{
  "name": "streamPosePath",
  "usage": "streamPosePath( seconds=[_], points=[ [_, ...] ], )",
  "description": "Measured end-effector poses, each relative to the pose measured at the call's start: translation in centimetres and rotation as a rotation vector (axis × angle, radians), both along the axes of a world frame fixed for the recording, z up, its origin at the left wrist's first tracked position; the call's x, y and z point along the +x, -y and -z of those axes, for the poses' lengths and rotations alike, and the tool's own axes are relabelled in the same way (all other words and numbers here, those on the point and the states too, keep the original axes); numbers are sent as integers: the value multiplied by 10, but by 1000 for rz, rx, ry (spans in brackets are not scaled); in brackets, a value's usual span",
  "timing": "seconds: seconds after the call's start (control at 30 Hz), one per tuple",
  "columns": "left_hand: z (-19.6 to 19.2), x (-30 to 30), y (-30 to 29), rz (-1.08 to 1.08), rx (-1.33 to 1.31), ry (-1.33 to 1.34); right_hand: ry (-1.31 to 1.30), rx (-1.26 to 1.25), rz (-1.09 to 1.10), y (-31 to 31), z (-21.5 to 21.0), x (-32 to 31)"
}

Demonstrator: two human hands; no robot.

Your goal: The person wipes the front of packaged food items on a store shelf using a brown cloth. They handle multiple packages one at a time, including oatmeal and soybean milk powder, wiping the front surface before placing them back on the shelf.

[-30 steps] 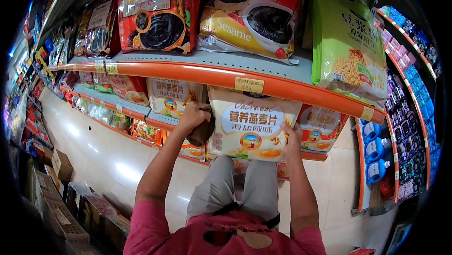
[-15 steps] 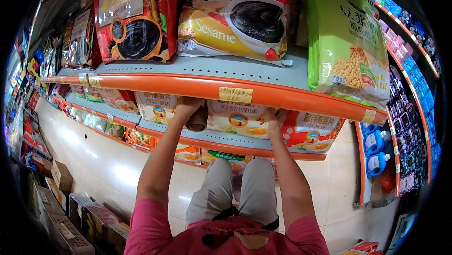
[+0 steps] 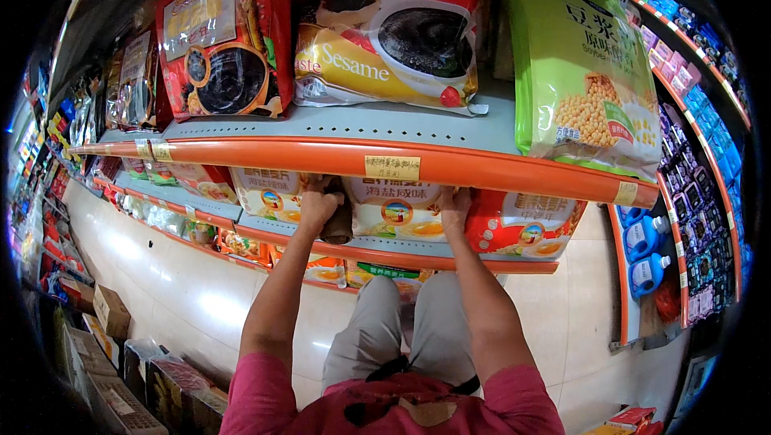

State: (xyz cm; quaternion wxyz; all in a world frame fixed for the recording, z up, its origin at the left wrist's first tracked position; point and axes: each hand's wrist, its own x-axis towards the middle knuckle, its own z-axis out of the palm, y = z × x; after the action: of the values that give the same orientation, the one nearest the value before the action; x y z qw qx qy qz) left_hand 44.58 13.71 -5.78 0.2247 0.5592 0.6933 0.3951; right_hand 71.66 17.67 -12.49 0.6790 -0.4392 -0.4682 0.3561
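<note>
Cream cereal bag: a second ago you had it out in front of the shelves; now it stands in under the upper one, facing you.
Upper shelf: its orange front edge now cuts off your view of the bag's top.
Lower shelf: bears the bag between a red cereal bag on your right and a matching cream bag on your left; its front edge, covered by the bag earlier, now shows.
Right hand: yours is in at the bag's right edge; the fingers are partly hidden, so I cannot tell whether they grip.
Left hand: yours is closed on a cloth, near the bag's left edge.
Brown cloth: bunched below your left hand, just beside the bag, as before.
</note>
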Motion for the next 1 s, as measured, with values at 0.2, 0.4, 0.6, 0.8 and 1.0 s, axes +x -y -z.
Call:
streamPosePath(
  seconds=[0.2,0.4,0.6,0.8,1.0],
  points=[
    [-38,17,37,9,19,10,497,-56,195,12,-13,4],
    [-8,40,103,246,39,233,693,106,200,119,-9,19],
    [-5,95,147,311,-334,624,304,-346,256,187,43,100],
    [-49,151,130,448,-422,643,330,-180,508,188,7,166],
    [-50,216,87,599,-445,620,385,-162,637,160,2,223]
  ],
)
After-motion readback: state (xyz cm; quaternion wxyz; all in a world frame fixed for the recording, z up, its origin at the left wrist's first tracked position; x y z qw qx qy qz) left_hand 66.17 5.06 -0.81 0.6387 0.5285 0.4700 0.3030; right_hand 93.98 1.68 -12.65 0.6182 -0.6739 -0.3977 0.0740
